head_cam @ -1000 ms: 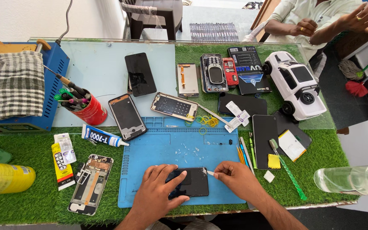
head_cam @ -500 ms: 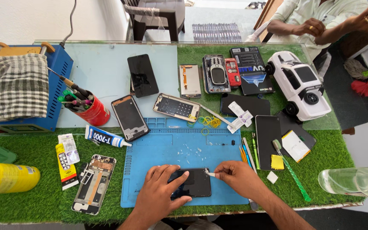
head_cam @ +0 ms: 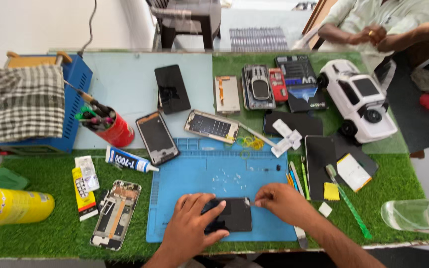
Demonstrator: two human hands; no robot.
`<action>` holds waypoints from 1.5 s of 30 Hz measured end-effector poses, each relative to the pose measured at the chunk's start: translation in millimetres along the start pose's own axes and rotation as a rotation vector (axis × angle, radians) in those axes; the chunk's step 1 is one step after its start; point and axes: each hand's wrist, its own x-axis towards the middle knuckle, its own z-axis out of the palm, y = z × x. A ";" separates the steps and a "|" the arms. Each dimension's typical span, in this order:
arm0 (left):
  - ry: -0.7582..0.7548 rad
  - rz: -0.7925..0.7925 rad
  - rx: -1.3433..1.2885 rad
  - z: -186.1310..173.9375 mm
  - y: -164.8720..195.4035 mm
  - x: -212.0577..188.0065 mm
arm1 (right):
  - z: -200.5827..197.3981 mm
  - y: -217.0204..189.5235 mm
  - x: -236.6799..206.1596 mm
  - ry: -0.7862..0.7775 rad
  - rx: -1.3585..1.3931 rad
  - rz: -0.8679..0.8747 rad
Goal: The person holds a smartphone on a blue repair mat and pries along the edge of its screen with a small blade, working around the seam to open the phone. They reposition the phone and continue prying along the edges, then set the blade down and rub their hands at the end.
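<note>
2 hands on 1 dark phone, near edge of blue mat, counter front.

Left hand (head_cam: 192, 228) lies flat over the phone (head_cam: 232, 214), fingers spread, pinning it; right hand (head_cam: 280, 202) pinches a thin tool (head_cam: 248, 202) at the phone's top right corner, fingers closed on it. The phone sits close to the mat's (head_cam: 224, 173) front edge; bare mat lies open beyond it. Farther: 1 glue tube (head_cam: 129, 160), 1 red cup (head_cam: 117, 131) of tools, 1 white toy car (head_cam: 361, 99), 1 other person's hands (head_cam: 368, 35) past the far edge.
</note>
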 end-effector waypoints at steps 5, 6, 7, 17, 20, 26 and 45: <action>0.024 0.012 0.003 3.2 -3.2 0.7 | -16.1 -7.5 19.0 -0.013 -0.203 0.009; 0.023 0.011 0.007 2.8 -2.6 -1.7 | -14.5 -9.4 21.4 -0.045 -0.223 0.040; -0.013 -0.019 -0.009 2.4 -1.7 -3.8 | -12.1 -11.1 23.2 -0.061 -0.277 0.063; -0.029 -0.028 -0.011 0.9 -2.5 0.5 | -13.9 -18.6 44.4 -0.136 -0.463 -0.046; -0.032 -0.029 -0.008 1.9 -5.7 1.4 | -13.3 -18.2 47.5 -0.141 -0.436 0.000; -0.008 -0.024 -0.010 3.9 -2.9 -0.5 | -1.1 -12.9 29.8 -0.043 -0.346 0.041; -0.008 -0.040 -0.002 8.1 -1.6 -5.9 | 42.1 23.1 -22.3 0.221 0.139 0.157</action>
